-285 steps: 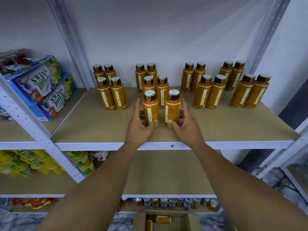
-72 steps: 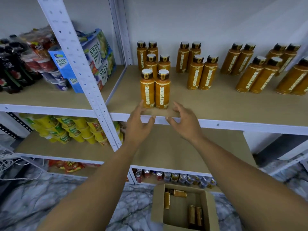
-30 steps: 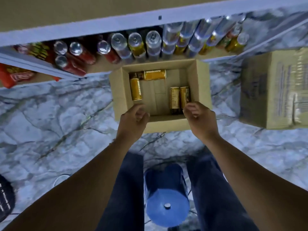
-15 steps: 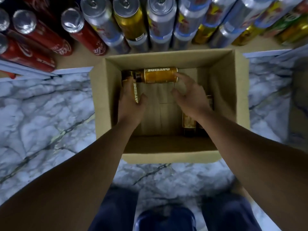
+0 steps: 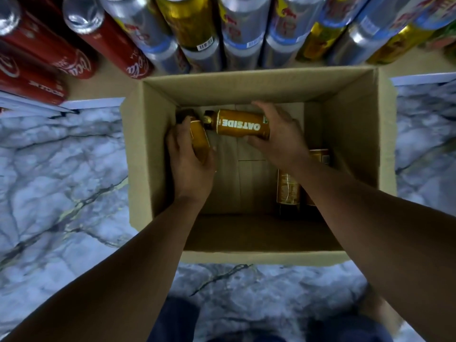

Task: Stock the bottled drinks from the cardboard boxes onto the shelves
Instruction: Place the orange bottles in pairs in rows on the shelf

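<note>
Bottle point(image 5: 240, 124) flat, crosswise at far end of box point(image 5: 357, 144); right hand point(image 5: 278, 137) fingers point(image 5: 265, 108) wrapped round base. Second bottle point(image 5: 198, 141) in far-left corner, clasped by left hand point(image 5: 190, 161). Two spares point(image 5: 287, 188) flat at right. Cans point(image 5: 187, 23) just behind box.

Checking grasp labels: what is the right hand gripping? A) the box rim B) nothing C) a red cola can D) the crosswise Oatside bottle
D: the right hand curls round the Oatside bottle lying crosswise at the far end of the cardboard box; the left hand grips another bottle.
</note>
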`<state>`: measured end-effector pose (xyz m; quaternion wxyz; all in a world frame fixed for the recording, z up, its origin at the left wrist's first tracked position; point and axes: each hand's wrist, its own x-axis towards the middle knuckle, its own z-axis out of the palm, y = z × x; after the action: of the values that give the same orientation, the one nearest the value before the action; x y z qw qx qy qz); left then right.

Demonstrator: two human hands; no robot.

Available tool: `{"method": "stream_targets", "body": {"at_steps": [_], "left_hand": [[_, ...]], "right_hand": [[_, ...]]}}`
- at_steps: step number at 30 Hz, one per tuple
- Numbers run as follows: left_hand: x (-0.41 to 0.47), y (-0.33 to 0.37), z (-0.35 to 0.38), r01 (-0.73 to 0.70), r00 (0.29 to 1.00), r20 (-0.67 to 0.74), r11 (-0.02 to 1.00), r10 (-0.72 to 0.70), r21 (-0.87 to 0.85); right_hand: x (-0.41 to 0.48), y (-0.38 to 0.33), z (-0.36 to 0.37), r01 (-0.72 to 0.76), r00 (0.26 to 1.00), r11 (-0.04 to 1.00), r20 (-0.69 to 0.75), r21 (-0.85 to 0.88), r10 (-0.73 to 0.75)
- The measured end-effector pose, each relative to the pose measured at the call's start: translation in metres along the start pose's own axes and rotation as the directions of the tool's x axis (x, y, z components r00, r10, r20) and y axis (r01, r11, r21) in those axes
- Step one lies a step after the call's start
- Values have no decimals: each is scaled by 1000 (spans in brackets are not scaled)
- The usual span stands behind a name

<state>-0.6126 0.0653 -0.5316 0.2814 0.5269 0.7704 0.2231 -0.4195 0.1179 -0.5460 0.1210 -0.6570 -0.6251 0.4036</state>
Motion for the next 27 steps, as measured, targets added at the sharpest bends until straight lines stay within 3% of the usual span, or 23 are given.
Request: {"method": "stream_targets", "body": {"at_steps": [3,9,14,20,27], "left_hand": [[2,-6,4,3,1000,15,999,-2,-33],[15,-1,8,148,987,87,980,-138,-132],[31,0,14,280,954,155,946,-255,-165],[16,21,-14,194,959,237,970,-155,-149],[-15,98,-89,53,956,292,975,13,-216]], "right_hand": [[-2,10,-1,-16,1000,1000,15,-8,16],[-15,20,1,-92,996,995,19,49,91],[-2,17,2,-33,997,999,67,23,32],[-28,-4,-21,-71,991,977,122,199,47],[-87,-59,-92,-21,1000,966,-4,259,23]]}}
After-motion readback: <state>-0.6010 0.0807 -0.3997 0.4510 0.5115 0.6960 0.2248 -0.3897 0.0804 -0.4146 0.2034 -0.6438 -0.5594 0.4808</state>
